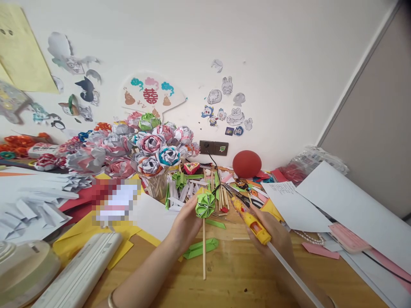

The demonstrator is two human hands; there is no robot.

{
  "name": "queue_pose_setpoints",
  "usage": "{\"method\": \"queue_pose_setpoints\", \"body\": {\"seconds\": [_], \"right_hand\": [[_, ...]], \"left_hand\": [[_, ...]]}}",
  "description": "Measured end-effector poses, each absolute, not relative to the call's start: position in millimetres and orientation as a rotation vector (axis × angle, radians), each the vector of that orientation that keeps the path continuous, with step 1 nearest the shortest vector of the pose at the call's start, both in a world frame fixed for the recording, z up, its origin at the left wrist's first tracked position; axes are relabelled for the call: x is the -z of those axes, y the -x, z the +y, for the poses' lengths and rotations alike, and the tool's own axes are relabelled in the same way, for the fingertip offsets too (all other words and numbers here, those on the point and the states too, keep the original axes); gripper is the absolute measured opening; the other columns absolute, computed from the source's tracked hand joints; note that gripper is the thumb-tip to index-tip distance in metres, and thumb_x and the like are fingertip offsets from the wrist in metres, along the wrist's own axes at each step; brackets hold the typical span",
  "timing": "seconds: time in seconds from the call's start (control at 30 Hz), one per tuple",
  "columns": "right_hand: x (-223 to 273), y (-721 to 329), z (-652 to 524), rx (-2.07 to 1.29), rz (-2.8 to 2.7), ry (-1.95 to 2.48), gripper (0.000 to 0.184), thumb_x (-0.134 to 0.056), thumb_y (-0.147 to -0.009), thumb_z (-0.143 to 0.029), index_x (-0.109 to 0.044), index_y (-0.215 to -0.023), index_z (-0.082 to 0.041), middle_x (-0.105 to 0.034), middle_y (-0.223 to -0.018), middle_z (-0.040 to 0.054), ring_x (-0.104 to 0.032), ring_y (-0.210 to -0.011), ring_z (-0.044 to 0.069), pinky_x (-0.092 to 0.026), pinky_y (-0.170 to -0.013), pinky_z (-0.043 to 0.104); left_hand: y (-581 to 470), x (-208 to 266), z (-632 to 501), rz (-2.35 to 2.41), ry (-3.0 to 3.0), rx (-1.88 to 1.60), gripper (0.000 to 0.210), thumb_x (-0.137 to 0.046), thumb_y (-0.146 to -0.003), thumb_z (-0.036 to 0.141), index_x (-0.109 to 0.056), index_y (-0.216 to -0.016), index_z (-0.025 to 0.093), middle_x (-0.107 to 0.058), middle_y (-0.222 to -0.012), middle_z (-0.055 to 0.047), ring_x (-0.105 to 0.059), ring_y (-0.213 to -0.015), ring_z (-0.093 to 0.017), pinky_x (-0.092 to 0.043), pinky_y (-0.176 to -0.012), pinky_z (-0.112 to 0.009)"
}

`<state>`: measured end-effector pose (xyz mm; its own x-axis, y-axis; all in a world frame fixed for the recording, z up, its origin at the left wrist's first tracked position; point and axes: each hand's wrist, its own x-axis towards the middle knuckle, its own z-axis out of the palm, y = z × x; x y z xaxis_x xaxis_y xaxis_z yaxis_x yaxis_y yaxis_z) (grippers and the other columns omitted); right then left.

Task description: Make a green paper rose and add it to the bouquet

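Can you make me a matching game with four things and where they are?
Things:
1. green folded-paper ball
2. yellow plastic glue gun
3. white fan-shaped decoration
4. smooth red round thing

Places:
A. in the right hand
B. at the back of the wooden table
C. held by the left hand
D. up on the white wall

Right pairs: 1-C, 2-A, 3-D, 4-B

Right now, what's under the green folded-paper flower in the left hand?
Below the green folded-paper flower, held in the left hand, a slim pale wooden stick extends down. Any join is covered by the folds.
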<state>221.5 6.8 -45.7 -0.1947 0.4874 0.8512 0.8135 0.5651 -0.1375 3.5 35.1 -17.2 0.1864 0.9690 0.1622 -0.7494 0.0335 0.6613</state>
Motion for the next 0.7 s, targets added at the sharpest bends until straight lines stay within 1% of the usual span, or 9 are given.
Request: {"method": "queue_pose_setpoints", "body": {"seconds": [0.17,0.27,0.37,0.43,0.5,0.57,0.7], "right_hand": [[42,-220,-11,0.230,-1.828,1.143,0.035,-0.044,-0.086,-0.036,-0.056,-0.114,-0.020,-0.070,-0.093,0.0099,-0.066,-0.079,0.022,-0.052,-0.069,0.030],[41,-220,-16,0.266,-1.827,1.109,0.031,-0.044,-0.084,-0.037,-0.058,-0.108,-0.022,-0.070,-0.089,0.0078,-0.066,-0.074,0.023,-0.052,-0.066,0.030],[45,-221,-16,0.339,-1.856,1.008,0.030,-0.044,-0.083,-0.037,-0.058,-0.106,-0.024,-0.071,-0.084,0.0060,-0.066,-0.067,0.021,-0.051,-0.059,0.027],[49,-220,-14,0.338,-1.874,0.972,0.031,-0.043,-0.083,-0.038,-0.059,-0.104,-0.024,-0.071,-0.083,0.0054,-0.066,-0.066,0.020,-0.051,-0.058,0.026],[52,-218,-13,0.316,-1.881,0.977,0.032,-0.044,-0.081,-0.041,-0.061,-0.102,-0.024,-0.071,-0.084,0.0057,-0.066,-0.069,0.021,-0.051,-0.060,0.027],[52,-215,-13,0.306,-1.886,0.973,0.033,-0.045,-0.080,-0.043,-0.062,-0.100,-0.024,-0.071,-0.083,0.0055,-0.066,-0.069,0.021,-0.052,-0.061,0.028],[42,-207,-16,0.309,-1.925,0.915,0.032,-0.042,-0.083,-0.045,-0.063,-0.094,-0.023,-0.071,-0.074,0.0039,-0.065,-0.061,0.018,-0.051,-0.056,0.026]], "left_hand": [[-4,19,37,0.379,-0.696,-1.362,0.019,-0.057,-0.077,0.024,-0.067,-0.090,0.016,-0.069,-0.090,-0.007,-0.062,-0.084,-0.023,-0.046,-0.075,-0.033],[-4,19,38,0.377,-0.652,-1.345,0.018,-0.054,-0.077,0.023,-0.067,-0.088,0.016,-0.069,-0.091,-0.007,-0.063,-0.083,-0.023,-0.047,-0.075,-0.034],[-5,19,38,0.390,-0.636,-1.334,0.018,-0.053,-0.077,0.022,-0.067,-0.086,0.015,-0.069,-0.091,-0.007,-0.063,-0.081,-0.022,-0.047,-0.074,-0.033],[-5,20,37,0.396,-0.651,-1.334,0.017,-0.054,-0.076,0.021,-0.067,-0.085,0.014,-0.069,-0.089,-0.008,-0.062,-0.082,-0.022,-0.047,-0.074,-0.033],[-5,20,37,0.405,-0.684,-1.336,0.018,-0.056,-0.075,0.020,-0.067,-0.087,0.012,-0.069,-0.092,-0.009,-0.062,-0.085,-0.023,-0.046,-0.076,-0.032],[-5,21,36,0.415,-0.726,-1.325,0.021,-0.057,-0.075,0.021,-0.067,-0.091,0.012,-0.068,-0.099,-0.010,-0.061,-0.092,-0.024,-0.046,-0.077,-0.032],[-4,23,36,0.423,-0.788,-1.286,0.026,-0.060,-0.074,0.024,-0.066,-0.097,0.013,-0.066,-0.107,-0.011,-0.057,-0.102,-0.028,-0.043,-0.083,-0.034]]}}
